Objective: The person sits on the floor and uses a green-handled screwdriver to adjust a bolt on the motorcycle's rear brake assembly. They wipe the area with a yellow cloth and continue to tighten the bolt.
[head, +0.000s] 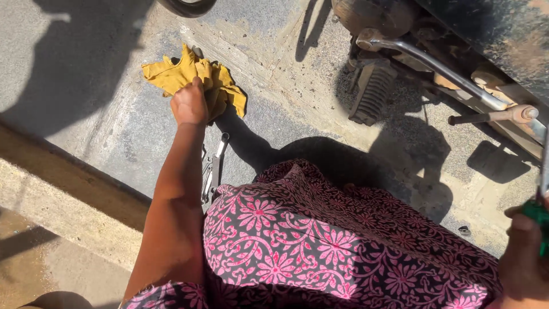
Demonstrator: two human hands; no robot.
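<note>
My left hand (189, 104) reaches out over the concrete ground and closes on a crumpled yellow cloth (220, 86) lying there. Just behind my wrist lie a couple of metal wrenches (217, 164) on the ground. My right hand (523, 260) sits at the lower right edge, gripping a green-handled tool (538, 220); most of that tool is out of view. My knee, draped in pink and black floral fabric (320, 240), fills the lower middle.
A motorcycle's underside fills the upper right: a ribbed rubber footrest (372, 92), a chrome lever (434, 66) and a peg (492, 117). A tyre edge (186, 6) shows at the top. A raised concrete kerb (63, 200) runs along the left.
</note>
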